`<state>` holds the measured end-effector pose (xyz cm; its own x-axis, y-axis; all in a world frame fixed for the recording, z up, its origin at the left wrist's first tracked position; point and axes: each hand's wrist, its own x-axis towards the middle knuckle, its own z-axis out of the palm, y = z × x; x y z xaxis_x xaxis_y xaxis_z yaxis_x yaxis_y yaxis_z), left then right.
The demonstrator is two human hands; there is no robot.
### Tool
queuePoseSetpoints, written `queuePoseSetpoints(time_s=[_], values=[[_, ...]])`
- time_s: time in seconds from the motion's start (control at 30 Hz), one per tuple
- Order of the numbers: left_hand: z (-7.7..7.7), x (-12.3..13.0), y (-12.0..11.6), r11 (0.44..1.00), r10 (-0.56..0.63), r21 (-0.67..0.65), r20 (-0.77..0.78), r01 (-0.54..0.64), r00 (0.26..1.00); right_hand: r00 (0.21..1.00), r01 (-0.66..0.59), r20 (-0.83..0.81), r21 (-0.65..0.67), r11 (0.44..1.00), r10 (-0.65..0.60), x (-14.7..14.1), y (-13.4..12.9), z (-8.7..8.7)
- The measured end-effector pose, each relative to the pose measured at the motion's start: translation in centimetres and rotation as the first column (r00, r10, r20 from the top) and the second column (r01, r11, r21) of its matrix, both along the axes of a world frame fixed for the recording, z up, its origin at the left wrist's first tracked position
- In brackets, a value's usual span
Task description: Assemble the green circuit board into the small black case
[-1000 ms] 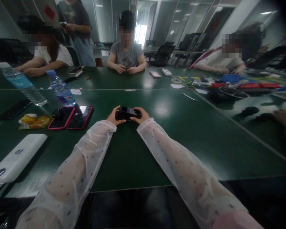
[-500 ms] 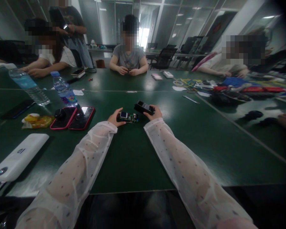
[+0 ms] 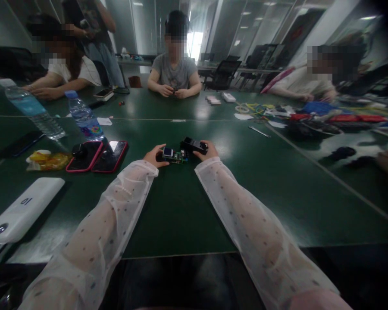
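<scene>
In the head view, my left hand point(image 3: 154, 156) grips the left end of a green circuit board point(image 3: 181, 156) between thumb and fingers. A small display point(image 3: 168, 152) sits on that end of the board. My right hand point(image 3: 208, 151) is closed round a black plastic casing point(image 3: 193, 145), its thumb in front and fingers behind. The casing is tilted, and its left end lies close behind the board's right end; whether they touch I cannot tell. Both things are held low over the green table point(image 3: 177, 206).
At left are a white power bank point(image 3: 26, 209), two red-edged phones point(image 3: 110, 157), a yellow packet point(image 3: 48, 160) and two water bottles point(image 3: 84, 116). Tangled cables and bags point(image 3: 326, 118) lie at right, near a thin metal tool point(image 3: 259, 131). Several people sit or stand round the table.
The casing in my right hand has turned slightly and sits a little nearer the board. My left hand keeps its hold on the board. The view has shifted slightly.
</scene>
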<state>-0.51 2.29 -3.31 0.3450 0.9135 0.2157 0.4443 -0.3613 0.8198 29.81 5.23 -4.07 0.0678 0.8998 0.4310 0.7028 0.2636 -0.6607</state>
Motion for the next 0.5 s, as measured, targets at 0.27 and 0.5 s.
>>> queuePoseSetpoints(time_s=[0.27,0.5], values=[[0.61,0.09,-0.31,1.0,0.006,-0.022,-0.035,-0.007,0.999,0.996,-0.018,0.086,0.039,0.999,0.015,-0.09,-0.24,0.02],[0.58,0.06,-0.42,0.999,0.021,-0.026,-0.021,-0.021,1.0,0.992,-0.061,0.116,0.03,0.998,0.057,-0.07,-0.02,-0.36]])
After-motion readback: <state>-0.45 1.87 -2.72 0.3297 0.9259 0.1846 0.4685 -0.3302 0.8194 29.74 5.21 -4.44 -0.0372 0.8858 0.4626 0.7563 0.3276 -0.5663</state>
